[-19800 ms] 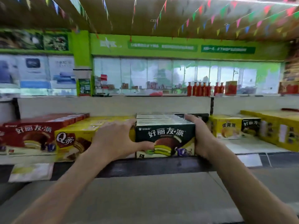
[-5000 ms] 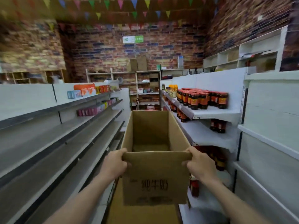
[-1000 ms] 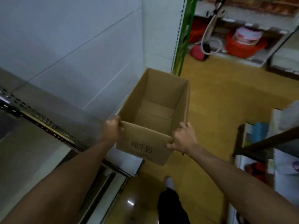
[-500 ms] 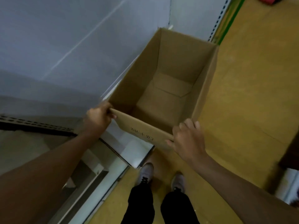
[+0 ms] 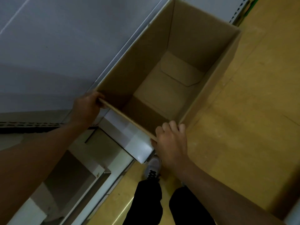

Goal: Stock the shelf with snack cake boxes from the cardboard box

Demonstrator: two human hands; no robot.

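Note:
An open brown cardboard box (image 5: 191,46) fills the upper middle of the head view, seen from above, with nothing inside but its folded bottom flaps. My left hand (image 5: 86,108) grips the near left corner of the box's rim. My right hand (image 5: 172,140) grips the near right corner, fingers curled over the edge. The box hangs low over the yellow floor beside a white shelf unit. No snack cake boxes are in view.
A white shelf unit (image 5: 56,46) runs along the left, its base panel (image 5: 129,140) just under the box's near edge. The yellow floor (image 5: 251,119) spreads out on the right. My legs and a grey shoe (image 5: 152,166) are below the box.
The box has come lower and closer to the floor beside the white shelf unit, and my view has tilted further down. Both hands keep their grip on the near rim.

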